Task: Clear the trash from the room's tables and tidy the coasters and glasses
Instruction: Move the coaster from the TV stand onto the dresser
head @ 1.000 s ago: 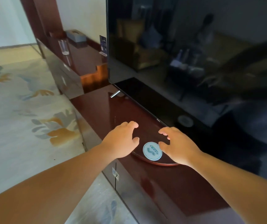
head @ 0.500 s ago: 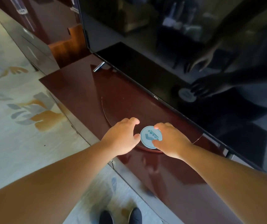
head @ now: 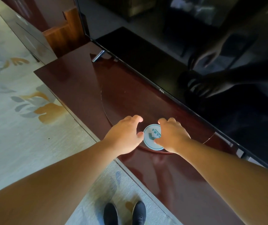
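A round white coaster with a teal logo lies on a dark wooden turntable disc on the glossy TV cabinet. My right hand arches over the coaster's right side, thumb on its face and curled fingers at its far edge, pinching it. My left hand is just left of it, fingers loosely curved, thumb tip touching the coaster's left rim. The right part of the coaster is hidden under my right hand.
A large black TV stands right behind the hands, its metal foot on the cabinet to the left. The cabinet's front edge runs diagonally beside patterned carpet. My black shoes show below.
The view has tilted further down. My right hand has closed over the coaster, and the coaster's logo has turned. My left thumb has come up against its rim.
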